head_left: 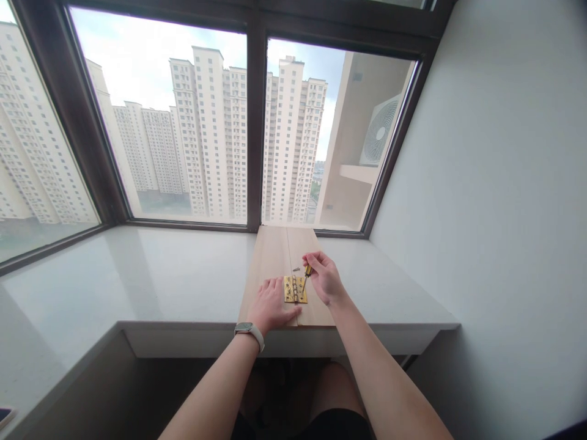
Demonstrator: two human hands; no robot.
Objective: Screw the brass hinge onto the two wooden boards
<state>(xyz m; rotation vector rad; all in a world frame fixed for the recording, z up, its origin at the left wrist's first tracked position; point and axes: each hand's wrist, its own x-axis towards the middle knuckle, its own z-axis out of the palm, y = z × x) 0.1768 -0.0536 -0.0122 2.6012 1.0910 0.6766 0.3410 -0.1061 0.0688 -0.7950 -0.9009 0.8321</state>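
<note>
A brass-coloured hinge (290,289) lies opened flat across the seam between two pale wooden boards (271,250). My left hand (270,304) rests on the boards at the hinge's left side, fingers stretched out and thumb lying below it. In my right hand (324,278) is a screwdriver (308,269) with a yellow and black handle, gripped between thumb and fingers. Its shaft slants down to the hinge's right leaf; whether the tip sits in a screw is too small to tell. A few small screws (296,269) lie on the wood just beyond the hinge.
The boards lie on a white windowsill counter (192,275), whose front edge runs just below my hands. Dark window frames (257,122) stand behind it, and a white wall (481,183) rises on the right. A dark-edged object (5,417) shows at the lower left.
</note>
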